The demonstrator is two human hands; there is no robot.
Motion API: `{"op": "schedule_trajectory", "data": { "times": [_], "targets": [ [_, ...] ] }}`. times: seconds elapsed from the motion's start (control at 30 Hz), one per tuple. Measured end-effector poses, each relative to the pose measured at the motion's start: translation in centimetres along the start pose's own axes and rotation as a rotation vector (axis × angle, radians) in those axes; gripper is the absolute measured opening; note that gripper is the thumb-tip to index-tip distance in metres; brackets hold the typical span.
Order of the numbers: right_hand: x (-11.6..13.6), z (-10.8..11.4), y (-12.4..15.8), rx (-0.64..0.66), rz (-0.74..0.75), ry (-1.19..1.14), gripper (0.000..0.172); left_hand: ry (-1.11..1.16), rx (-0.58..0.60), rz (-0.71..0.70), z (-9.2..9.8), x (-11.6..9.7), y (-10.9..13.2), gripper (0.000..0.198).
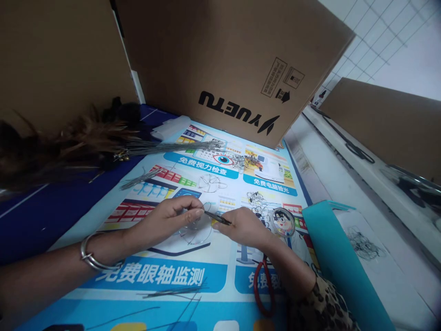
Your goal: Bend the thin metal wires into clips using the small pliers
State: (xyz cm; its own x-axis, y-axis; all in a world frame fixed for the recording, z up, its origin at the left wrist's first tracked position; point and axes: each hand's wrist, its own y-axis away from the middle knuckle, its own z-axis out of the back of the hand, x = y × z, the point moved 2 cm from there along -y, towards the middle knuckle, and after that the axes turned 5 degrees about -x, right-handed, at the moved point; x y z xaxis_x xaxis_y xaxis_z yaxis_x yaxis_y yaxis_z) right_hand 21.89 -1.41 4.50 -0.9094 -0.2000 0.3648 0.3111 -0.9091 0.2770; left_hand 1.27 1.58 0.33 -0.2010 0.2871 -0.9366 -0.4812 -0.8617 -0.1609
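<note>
My left hand [168, 217], with a silver bangle [91, 257] on its wrist, pinches a thin wire shape [196, 230] against the printed poster. My right hand [241, 226] is closed round small dark pliers [217, 218], whose tip points left and meets the left fingertips at the wire. A finished wire fan-shaped piece [208, 183] lies just beyond the hands. The fingers of both hands are curled.
Bundles of straight wires [172, 146] and brown feathers [69, 142] lie at the left. A tape roll [283, 221], red-handled scissors [263, 285], a teal folder [337, 262] and tangled wire pieces [258, 202] sit to the right. A large cardboard box [234, 69] stands behind.
</note>
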Motion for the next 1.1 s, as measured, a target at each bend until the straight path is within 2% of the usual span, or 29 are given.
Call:
{"op": "schedule_trajectory", "data": {
  "times": [0.2,0.5,0.7,1.1],
  "targets": [
    [0.2,0.3,0.1,0.036,-0.006,-0.042,0.038,0.048,-0.009,0.023,-0.2,0.2,-0.1,0.026],
    [-0.9,0.3,-0.1,0.088,0.013,-0.184,0.047,0.136,-0.034,0.100,-0.2,-0.2,-0.2,0.028],
    [-0.3,0.3,0.2,0.073,0.034,-0.108,0.048,0.092,-0.061,0.069,-0.1,-0.5,-0.1,0.028],
    [0.3,-0.1,0.3,0.023,0.002,0.000,0.045,0.125,-0.024,0.069,-0.3,-0.6,-0.1,0.028]
  ]
}}
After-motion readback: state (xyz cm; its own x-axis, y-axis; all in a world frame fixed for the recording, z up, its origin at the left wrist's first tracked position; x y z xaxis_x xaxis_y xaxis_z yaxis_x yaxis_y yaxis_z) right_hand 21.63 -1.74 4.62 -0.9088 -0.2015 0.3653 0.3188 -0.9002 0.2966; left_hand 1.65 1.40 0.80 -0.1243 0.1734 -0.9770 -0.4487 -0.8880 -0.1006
